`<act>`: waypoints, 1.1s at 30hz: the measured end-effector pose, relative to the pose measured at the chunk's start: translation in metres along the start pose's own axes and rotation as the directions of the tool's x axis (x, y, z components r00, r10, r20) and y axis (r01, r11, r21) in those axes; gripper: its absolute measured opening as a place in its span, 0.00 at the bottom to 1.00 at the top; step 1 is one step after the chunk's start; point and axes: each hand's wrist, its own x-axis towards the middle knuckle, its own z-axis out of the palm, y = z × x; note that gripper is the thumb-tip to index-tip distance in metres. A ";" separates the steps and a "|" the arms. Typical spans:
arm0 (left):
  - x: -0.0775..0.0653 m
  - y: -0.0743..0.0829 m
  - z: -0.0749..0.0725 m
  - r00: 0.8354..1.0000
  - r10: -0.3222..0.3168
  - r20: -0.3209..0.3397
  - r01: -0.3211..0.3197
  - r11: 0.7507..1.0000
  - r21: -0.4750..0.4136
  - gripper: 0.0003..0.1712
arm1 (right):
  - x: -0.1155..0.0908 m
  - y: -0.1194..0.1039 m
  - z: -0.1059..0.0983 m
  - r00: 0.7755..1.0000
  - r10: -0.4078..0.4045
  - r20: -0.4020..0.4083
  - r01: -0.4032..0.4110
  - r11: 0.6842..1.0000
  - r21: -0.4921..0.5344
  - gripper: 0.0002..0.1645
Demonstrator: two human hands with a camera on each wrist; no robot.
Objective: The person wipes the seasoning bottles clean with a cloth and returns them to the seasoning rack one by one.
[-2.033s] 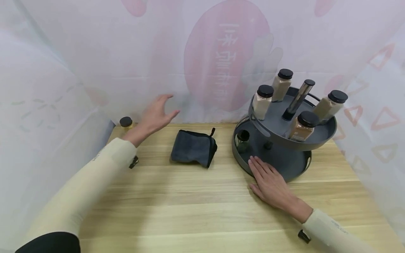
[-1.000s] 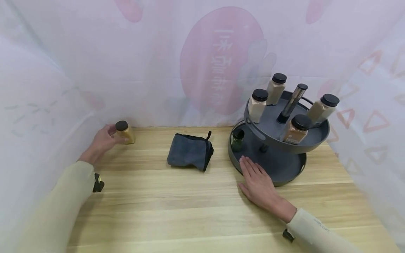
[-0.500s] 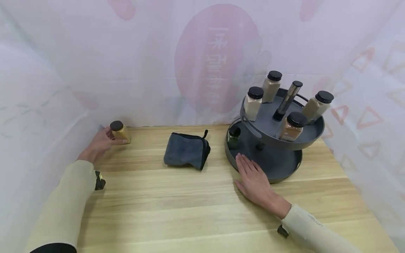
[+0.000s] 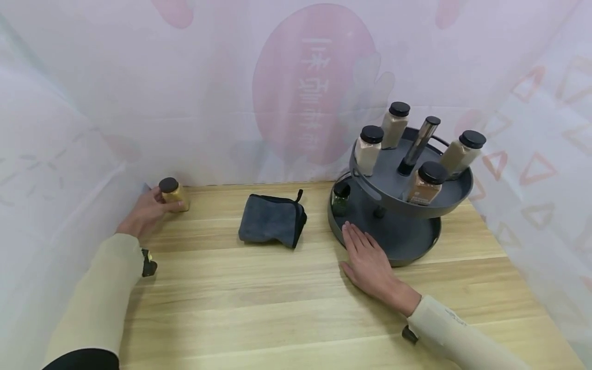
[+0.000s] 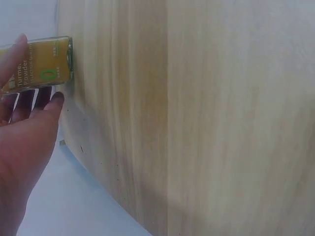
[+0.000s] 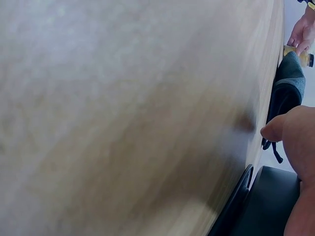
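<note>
On the table (image 4: 259, 313), the 2-tier rack (image 4: 407, 237) is touched by the right hand (image 4: 369, 266), fingers straight. At the far left corner, by the nearer left hand (image 4: 146, 210), the turmeric jar (image 4: 177, 197) is grasped between thumb and fingers, long axis upright.

Turmeric jar (image 5: 44, 63): cut off at nine o'clock, left wrist view.
Brown jar (image 4: 424, 189): print too small for reading.

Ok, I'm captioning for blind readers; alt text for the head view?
A person's left hand grips a yellow jar; the right hand lies at a two-tier stand bearing five jars. Between them, a dark cloth on a wooden table.
</note>
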 end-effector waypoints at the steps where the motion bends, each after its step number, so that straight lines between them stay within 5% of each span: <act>1: 0.000 -0.001 0.001 1.000 0.000 -0.011 0.000 1.000 0.005 0.50 | 0.000 0.000 0.000 1.000 0.002 0.001 -0.002 1.000 0.001 0.56; 9: 0.001 -0.007 0.005 0.993 0.033 -0.114 -0.028 0.999 0.042 0.48 | 0.002 -0.002 0.000 1.000 0.018 0.018 -0.019 1.000 0.008 0.55; 19: -0.001 -0.001 0.011 0.988 0.010 -0.157 -0.008 1.000 0.019 0.54 | 0.003 -0.002 -0.002 0.999 0.031 0.041 -0.031 0.999 0.010 0.55; 25: -0.005 0.009 0.019 0.976 0.061 -0.207 -0.062 0.998 0.000 0.51 | 0.004 -0.003 -0.004 0.998 0.033 0.056 -0.034 0.999 0.017 0.55; 33: -0.026 0.028 0.039 0.958 0.164 -0.235 -0.133 0.981 0.142 0.44 | 0.004 -0.002 -0.005 0.999 0.023 0.047 -0.024 1.000 0.020 0.55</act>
